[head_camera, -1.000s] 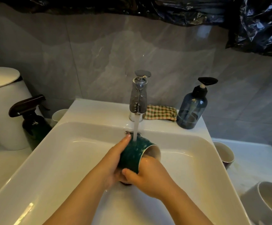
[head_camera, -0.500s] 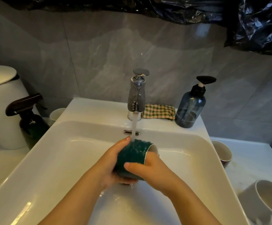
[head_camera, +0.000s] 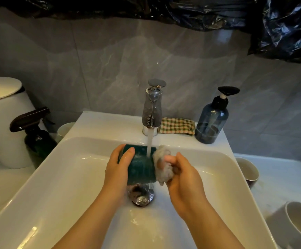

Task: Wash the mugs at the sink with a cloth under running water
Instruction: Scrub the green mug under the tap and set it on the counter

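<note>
A dark green textured mug lies on its side over the white sink, under the water stream from the chrome faucet. My left hand grips the mug's left end, fingers curled over its base. My right hand holds a wet grey cloth bunched against the mug's right end, where the opening is hidden. Water strikes the mug's upper side. The chrome drain shows below the mug.
A checked cloth and a blue soap pump bottle stand behind the basin at right. Two mugs sit on the right counter. A dark spray bottle, a white cup and a white bin are left.
The mug has turned so its base faces left and its opening is covered. My right hand has come off the mug's side, and the grey cloth now shows in it at the mug's right end.
</note>
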The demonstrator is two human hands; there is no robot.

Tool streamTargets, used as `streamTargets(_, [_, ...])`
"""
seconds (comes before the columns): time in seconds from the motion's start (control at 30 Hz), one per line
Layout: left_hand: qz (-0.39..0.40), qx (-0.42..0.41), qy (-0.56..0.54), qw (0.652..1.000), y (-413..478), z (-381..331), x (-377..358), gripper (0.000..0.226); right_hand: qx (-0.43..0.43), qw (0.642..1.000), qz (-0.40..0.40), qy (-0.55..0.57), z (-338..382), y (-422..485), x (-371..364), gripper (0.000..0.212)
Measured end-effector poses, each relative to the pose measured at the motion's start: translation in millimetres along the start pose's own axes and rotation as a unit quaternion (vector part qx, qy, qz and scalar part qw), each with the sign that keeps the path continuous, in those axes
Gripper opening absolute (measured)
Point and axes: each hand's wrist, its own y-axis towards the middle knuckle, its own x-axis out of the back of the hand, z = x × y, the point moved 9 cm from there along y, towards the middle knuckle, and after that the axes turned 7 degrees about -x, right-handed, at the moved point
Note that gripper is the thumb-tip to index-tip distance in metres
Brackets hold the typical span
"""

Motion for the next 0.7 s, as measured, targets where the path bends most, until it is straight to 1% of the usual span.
streamTargets(0.07, [0.025,-0.025,0.025,0.999,-2,-5,-4,0.020,0.024,0.995,0.024,-0.098,-2,-4,-11,0.025])
streamTargets(0.1, [0.036,-0.040,0.043,0.998,-4,-7,-7,0.024,0.044,0.990,0.016,-0.136,-1,-6,-14,0.019])
streamTargets(0.13, [0.049,-0.057,0.060,0.995,-6,-11,-10,0.027,0.065,0.987,0.005,-0.150,1,-6,-15,0.012])
streamTargets(0.17, [0.062,-0.082,0.079,0.992,-7,-14,-13,0.030,0.072,0.986,-0.007,-0.151,3,-7,-16,0.012])
streamTargets(0.2, [0.079,-0.111,0.103,0.985,-9,-19,-16,0.033,0.065,0.988,-0.013,-0.142,2,-3,-13,0.019])
streamTargets(0.27, [0.127,-0.176,0.175,0.960,-15,-29,-23,0.043,0.009,0.991,-0.044,-0.127,-4,8,-1,0.026])
streamTargets(0.33, [0.186,-0.244,0.259,0.916,-24,-37,-34,0.052,-0.083,0.991,-0.066,-0.085,-14,15,7,0.027])
streamTargets(0.37, [0.211,-0.273,0.290,0.893,-28,-39,-38,0.054,-0.115,0.988,-0.074,-0.067,-17,15,9,0.030])
streamTargets(0.4, [0.224,-0.289,0.297,0.882,-30,-40,-42,0.054,-0.117,0.987,-0.087,-0.066,-16,16,12,0.031])
streamTargets(0.43, [0.223,-0.278,0.282,0.891,-29,-39,-42,0.054,-0.097,0.987,-0.099,-0.084,-13,15,13,0.030])
streamTargets(0.47, [0.208,-0.248,0.245,0.914,-27,-37,-40,0.052,-0.049,0.986,-0.111,-0.110,-6,13,11,0.025])
streamTargets(0.53, [0.143,-0.162,0.132,0.968,-22,-32,-34,0.038,0.093,0.974,-0.118,-0.169,9,-2,2,0.008])
streamTargets(0.57, [0.105,-0.102,0.050,0.988,-21,-26,-31,0.027,0.172,0.957,-0.103,-0.211,14,-13,-8,0.012])
streamTargets(0.6, [0.077,-0.028,-0.036,0.996,-21,-17,-29,0.019,0.234,0.934,-0.074,-0.261,15,-22,-18,0.022])
streamTargets(0.63, [0.062,0.048,-0.108,0.991,-23,-7,-28,0.018,0.272,0.901,-0.042,-0.337,12,-26,-28,0.033])
streamTargets(0.7, [0.062,0.171,-0.192,0.964,-28,7,-27,0.032,0.325,0.804,-0.005,-0.498,5,-29,-42,0.056])
